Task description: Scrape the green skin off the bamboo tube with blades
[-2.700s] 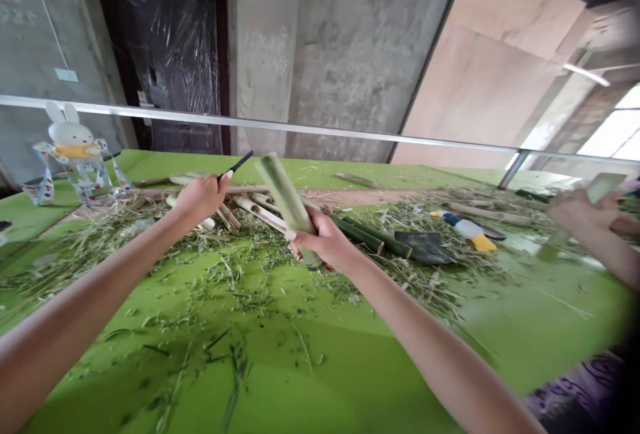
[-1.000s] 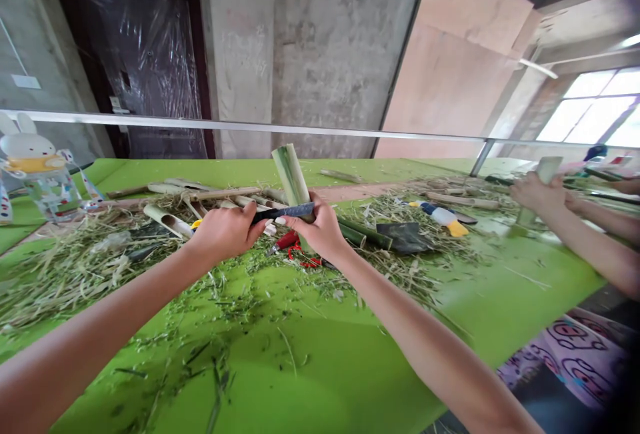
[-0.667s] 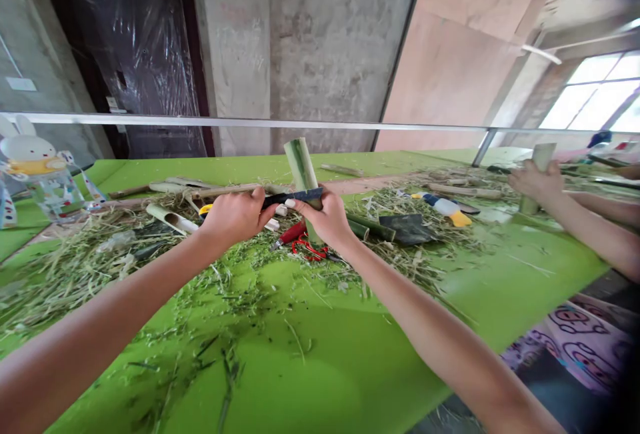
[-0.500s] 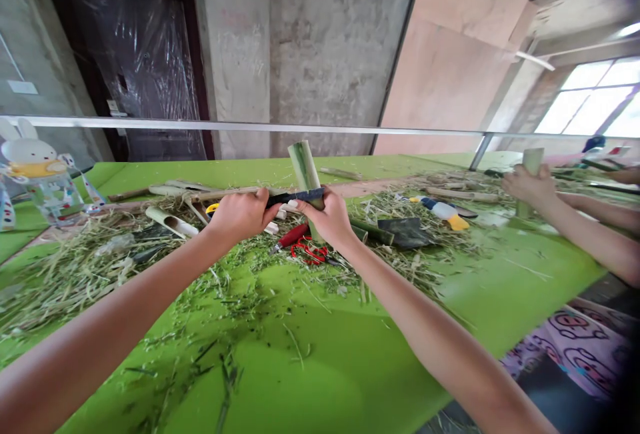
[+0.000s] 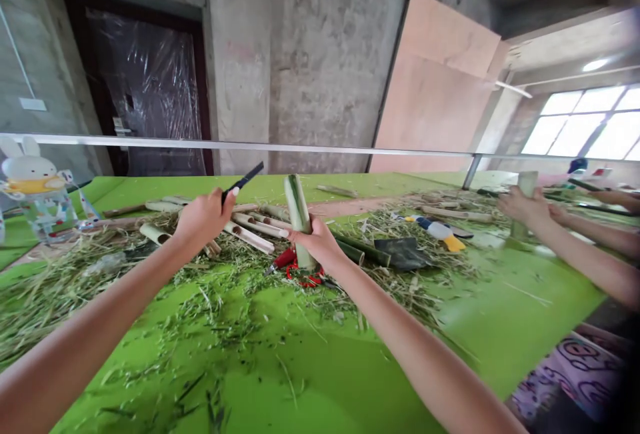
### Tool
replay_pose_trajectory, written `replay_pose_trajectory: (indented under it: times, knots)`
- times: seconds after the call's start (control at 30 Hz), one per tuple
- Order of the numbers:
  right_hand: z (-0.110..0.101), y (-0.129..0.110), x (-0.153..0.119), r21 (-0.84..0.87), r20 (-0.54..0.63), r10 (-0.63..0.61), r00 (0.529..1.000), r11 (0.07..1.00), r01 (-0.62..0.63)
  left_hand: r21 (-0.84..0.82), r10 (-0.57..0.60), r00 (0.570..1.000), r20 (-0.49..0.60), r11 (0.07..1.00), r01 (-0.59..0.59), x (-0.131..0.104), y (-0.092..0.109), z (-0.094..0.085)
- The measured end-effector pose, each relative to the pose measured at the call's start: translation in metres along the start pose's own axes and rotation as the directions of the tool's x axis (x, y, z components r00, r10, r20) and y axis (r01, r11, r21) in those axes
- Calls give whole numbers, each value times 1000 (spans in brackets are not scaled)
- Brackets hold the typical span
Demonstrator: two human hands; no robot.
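My left hand [image 5: 203, 217] is closed around a dark knife [image 5: 249, 177], its narrow blade slanting up to the right, clear of the bamboo. The handle is hidden in my fist. My right hand [image 5: 321, 242] grips a pale green bamboo tube [image 5: 297, 202], which stands slightly tilted with a darker green strip along its side. Behind the tube's lower end lie a red-handled tool [image 5: 283, 259] and something with red loops [image 5: 296, 275]. Split bamboo pieces [image 5: 253, 235] lie between my two hands.
Bamboo shavings [image 5: 220, 307] litter the green tabletop [image 5: 310, 381]. To the right rest a dark flat blade [image 5: 404, 253] and a tool with a yellow-tipped handle [image 5: 436, 233]. A rabbit-shaped bottle [image 5: 35, 187] stands at left. A co-worker's hands [image 5: 525, 206] hold another bamboo piece at right.
My left hand has drawn the knife away from the bamboo, leftward, and its tip now points upward. My right thumb has left the blade; that hand still holds the tube. The view has tilted up.
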State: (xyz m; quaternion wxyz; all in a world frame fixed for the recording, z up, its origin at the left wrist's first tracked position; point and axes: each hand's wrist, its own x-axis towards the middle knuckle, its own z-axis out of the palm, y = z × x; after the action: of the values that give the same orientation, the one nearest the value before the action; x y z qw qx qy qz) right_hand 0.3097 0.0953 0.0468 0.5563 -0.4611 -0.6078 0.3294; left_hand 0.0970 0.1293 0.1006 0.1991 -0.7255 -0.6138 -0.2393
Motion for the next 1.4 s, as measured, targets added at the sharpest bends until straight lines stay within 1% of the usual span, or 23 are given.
replay_pose_trajectory:
  times: [0.07, 0.17, 0.23, 0.3, 0.37, 0.43, 0.5, 0.67, 0.73, 0.8, 0.97, 1.03, 1.1, 1.27, 1.33, 1.4]
  knots:
    - [0, -3, -2, 120, 66, 53, 996, 991, -60, 6, 87, 995, 56, 996, -88, -19, 10, 4]
    - [2, -6, -6, 235, 129, 67, 989, 967, -96, 44, 225, 962, 152, 971, -234, -37, 19, 11]
    - [3, -7, -8, 288, 136, 37, 990, 955, -76, 63, 279, 942, 185, 953, -295, -42, 20, 15]
    - [5, -6, -9, 319, 142, 1, 990, 947, -46, 53, 318, 926, 205, 941, -335, -43, 20, 17]
    - [7, -5, -10, 332, 161, -10, 987, 942, -44, 35, 352, 909, 225, 929, -368, -44, 21, 18]
    - [9, -5, -12, 331, 176, -5, 984, 942, -55, 24, 359, 901, 245, 926, -376, -45, 24, 18]
    - [11, -6, -14, 303, 171, -10, 985, 952, -43, 24, 352, 901, 253, 929, -369, -46, 26, 18]
    - [12, -7, -18, 133, 127, -131, 983, 984, 114, 17, 382, 890, 251, 917, -398, -47, 25, 13]
    - [12, -7, -19, 112, 121, -150, 981, 984, 137, 13, 393, 884, 254, 912, -409, -47, 23, 11]
    - [14, -7, -20, 138, 113, -139, 984, 983, 123, 17, 394, 885, 248, 912, -411, -46, 23, 9]
    - [18, -8, -22, 264, 56, -133, 990, 958, 114, 22, 366, 901, 233, 924, -382, -47, 27, 5]
    - [19, -10, -23, 278, 48, -119, 992, 955, 102, 26, 363, 904, 227, 925, -378, -47, 28, 3]
    - [18, -11, -23, 242, 32, -140, 990, 962, 128, 39, 362, 907, 216, 925, -378, -47, 28, 1]
    - [17, -12, -23, 91, -43, -251, 967, 963, 254, 106, 359, 917, 172, 919, -379, -46, 28, -2]
    - [17, -12, -23, 52, -66, -271, 960, 960, 274, 122, 356, 922, 151, 919, -375, -45, 28, -3]
    - [18, -12, -22, 15, -99, -263, 960, 964, 266, 129, 343, 930, 134, 924, -360, -43, 30, -4]
